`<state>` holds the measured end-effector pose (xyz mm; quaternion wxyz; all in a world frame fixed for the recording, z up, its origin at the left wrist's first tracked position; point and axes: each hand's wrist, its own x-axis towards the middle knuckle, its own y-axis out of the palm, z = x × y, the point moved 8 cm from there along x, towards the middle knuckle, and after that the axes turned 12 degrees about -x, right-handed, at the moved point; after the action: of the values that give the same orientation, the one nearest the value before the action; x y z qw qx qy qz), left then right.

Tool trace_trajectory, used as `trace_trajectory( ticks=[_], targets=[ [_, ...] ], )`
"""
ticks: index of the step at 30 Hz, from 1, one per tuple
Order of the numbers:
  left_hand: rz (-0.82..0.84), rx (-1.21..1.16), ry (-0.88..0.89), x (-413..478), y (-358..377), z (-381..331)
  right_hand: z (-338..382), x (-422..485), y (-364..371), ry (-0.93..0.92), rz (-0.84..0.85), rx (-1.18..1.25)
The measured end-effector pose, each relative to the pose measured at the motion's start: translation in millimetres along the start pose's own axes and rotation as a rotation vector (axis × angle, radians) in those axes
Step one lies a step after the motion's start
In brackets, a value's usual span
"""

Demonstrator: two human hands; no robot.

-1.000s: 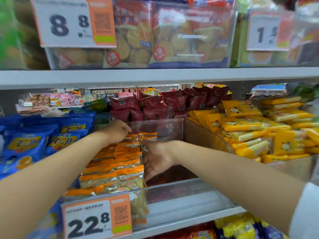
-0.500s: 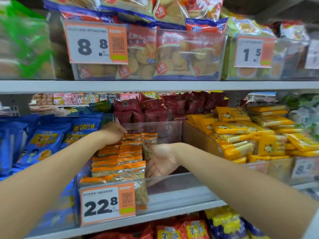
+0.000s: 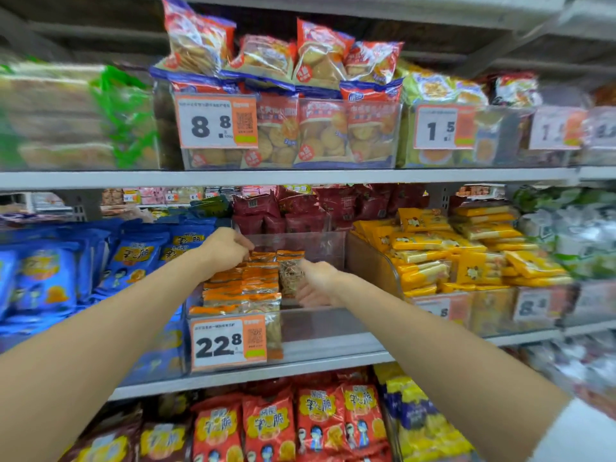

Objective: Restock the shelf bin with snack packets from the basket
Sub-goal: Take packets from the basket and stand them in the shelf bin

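A clear shelf bin (image 3: 320, 331) with a 22.8 price tag sits on the middle shelf. A row of orange-topped snack packets (image 3: 243, 291) fills its left side; the right side is bare. My left hand (image 3: 225, 250) is at the back of the row, its curled fingers pinching the tops of the rear packets. My right hand (image 3: 316, 283) lies against the right side of the row, fingers relaxed, touching an upright packet (image 3: 290, 271). The basket is out of view.
Blue packets (image 3: 133, 261) fill the bin to the left and yellow packets (image 3: 466, 255) the bin to the right. Dark red bags (image 3: 300, 211) stand behind. The shelf above holds biscuit bags (image 3: 320, 135); red bags (image 3: 300, 425) lie on the shelf below.
My head has drawn back and tilted up, so more of the shelves shows. Both hands stay at the packet row, and the right hand has slid up toward its rear.
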<state>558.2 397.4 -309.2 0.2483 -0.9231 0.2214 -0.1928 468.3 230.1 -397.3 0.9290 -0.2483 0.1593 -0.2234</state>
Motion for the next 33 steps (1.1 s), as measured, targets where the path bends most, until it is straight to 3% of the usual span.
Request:
trace_trajectory(
  ticks=[4, 8, 15, 19, 24, 29, 33],
  targets=[
    [-0.003, -0.053, 0.055, -26.6, 14.1, -20.7, 3.2, -41.7, -51.0, -0.282, -0.466, -0.111],
    [-0.027, -0.071, 0.132, -61.3, 48.7, -49.7, -15.1, -113.5, -76.7, -0.446, -0.637, -0.158],
    [0.349, -0.135, 0.145, -132.9, 184.4, -62.0, -127.9, -170.1, -89.2, -0.333, -0.643, -0.159],
    [0.607, -0.071, 0.029, -178.8, 273.8, -29.1, -220.6, -197.7, -87.2, -0.186, -0.618, -0.18],
    [0.794, -0.117, -0.107, -241.7, 374.6, 18.8, -344.2, -222.6, -65.5, 0.02, -0.538, -0.186],
    [1.028, -0.117, -0.315, -314.4, 470.6, 75.2, -479.8, -249.6, -34.0, 0.239, -0.393, -0.152],
    [1.116, -0.13, -0.467, -359.9, 529.5, 126.3, -590.4, -282.4, 1.7, 0.539, -0.181, -0.193]
  ],
)
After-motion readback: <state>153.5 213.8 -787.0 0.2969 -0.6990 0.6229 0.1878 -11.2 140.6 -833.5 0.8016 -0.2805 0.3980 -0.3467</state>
